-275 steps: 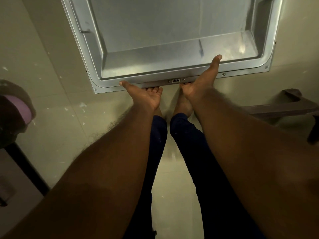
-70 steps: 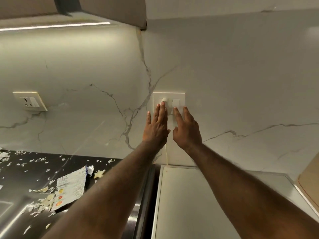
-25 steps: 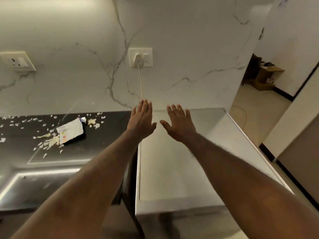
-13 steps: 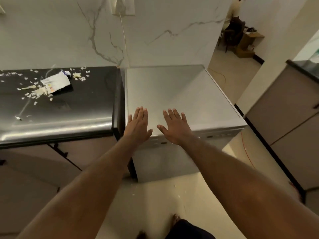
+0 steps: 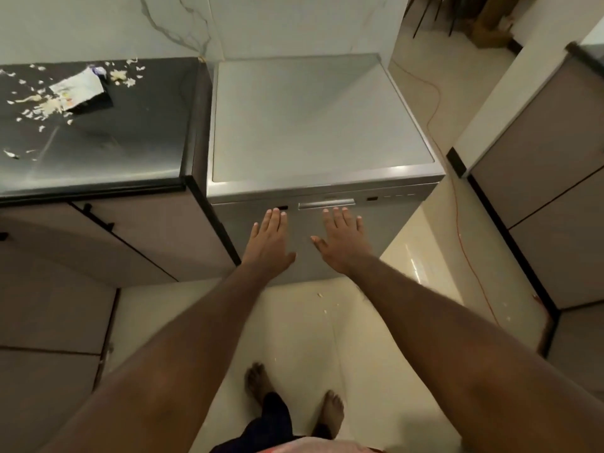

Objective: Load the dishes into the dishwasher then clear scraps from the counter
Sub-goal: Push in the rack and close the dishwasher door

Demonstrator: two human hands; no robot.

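Left hand (image 5: pixel 269 241): the fingers are held straight and spread, with nothing gripped. It is seen over the door front, but contact with the door cannot be told.
Right hand (image 5: pixel 341 238): it is likewise held flat and spread, with nothing pinched. Its fingertips are placed just below the handle (image 5: pixel 327 204).
Dishwasher (image 5: pixel 310 125): the door is shut. The unit is found at 12 o'clock from both hands, just right of the counter (image 5: pixel 98 152).
Handle axis: the bar is laid from 9 to 3 o'clock, at 12 o'clock from the right fingertips. The right hand is nearer, while the left is offset toward 9 o'clock.
Scraps (image 5: pixel 42 106): they are scattered on the counter's far part around a crumpled wrapper (image 5: pixel 78 89), at 10 o'clock from the left hand and well apart from it.
Judgement: loading is taken to be finished, since no dishes are seen outside. Clearing is not yet done. For the scraps, the left hand is judged the nearer, and a reach toward 10 o'clock would be called for.
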